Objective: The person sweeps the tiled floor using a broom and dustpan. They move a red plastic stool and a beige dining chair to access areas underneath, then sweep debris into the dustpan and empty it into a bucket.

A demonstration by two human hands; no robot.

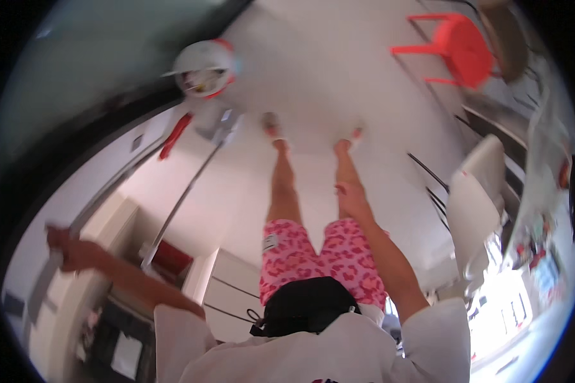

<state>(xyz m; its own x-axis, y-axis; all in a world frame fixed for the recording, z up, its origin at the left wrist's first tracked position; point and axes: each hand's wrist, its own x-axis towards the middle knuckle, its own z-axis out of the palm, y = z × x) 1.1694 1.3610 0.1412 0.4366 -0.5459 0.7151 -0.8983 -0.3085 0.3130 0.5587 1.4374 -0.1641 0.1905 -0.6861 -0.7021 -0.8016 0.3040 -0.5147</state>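
Observation:
My left hand [76, 249] is raised at the left, with its fingers curled at a grey strip [40, 282] along the white wall. Blur hides whether it grips the strip. Hanging in front of my right leg, my right hand [354, 198] shows no object in it, and its finger posture is unclear. Between my left arm and my legs stands a long-handled cleaning tool [187, 189], its grey head [226, 125] on the floor. Just beyond that is a white bin [205, 64] with a tilted lid and mixed rubbish inside.
A red stool [462, 50] stands at the upper right. White chairs [474, 206] with dark legs line the right side, beside a cluttered table [532, 287]. A red strip-like object [175, 136] is by the left wall. Pale drawers [232, 287] stand behind me.

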